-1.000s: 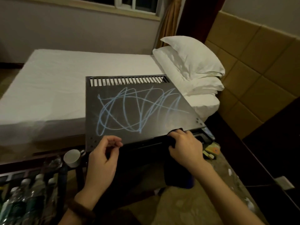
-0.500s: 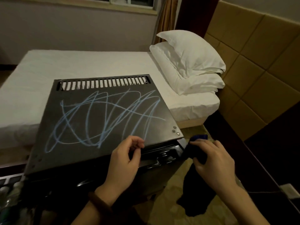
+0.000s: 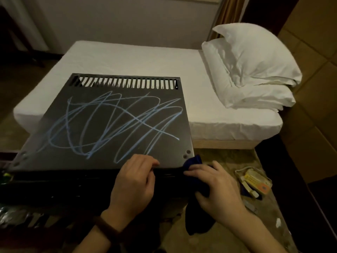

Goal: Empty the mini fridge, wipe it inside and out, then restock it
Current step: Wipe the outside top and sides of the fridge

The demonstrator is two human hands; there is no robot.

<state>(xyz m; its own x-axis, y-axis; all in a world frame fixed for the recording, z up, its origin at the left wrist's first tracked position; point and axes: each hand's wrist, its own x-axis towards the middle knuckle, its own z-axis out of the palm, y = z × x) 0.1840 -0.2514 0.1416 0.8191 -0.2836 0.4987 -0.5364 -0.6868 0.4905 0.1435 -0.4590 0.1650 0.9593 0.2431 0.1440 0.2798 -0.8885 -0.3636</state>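
Mini fridge [image 3: 109, 125] stands at the bedside, black top panel facing up, covered in looping pale-blue scribble [image 3: 116, 125]; vent slots along the far edge. Left hand [image 3: 134, 185] rests at the near front edge of the top, fingers curled with thumb and forefinger tips pressed close, either pinching the lip or steadying it, cannot tell which; likely bracing the cabinet so it does not shift under rubbing. Right hand [image 3: 217, 192] grips a dark blue cloth [image 3: 196, 198] bunched in curled fingers at the near right corner, loose tail hanging down beside the fridge. Held there, it looks ready to go onto the top, so the outside wipe seems the step in hand; scribble untouched so far. Front of the fridge below the lip too dark to read; door state not clear. Around: white bed [image 3: 127, 66] just behind, two stacked pillows [image 3: 255, 70] to the right; small tray of sachets [image 3: 255, 179] on the patterned surface near the right hand; bottles [image 3: 7, 216] dimly at lower left, probably the removed stock. Nothing lies on the fridge top to obstruct the cloth.
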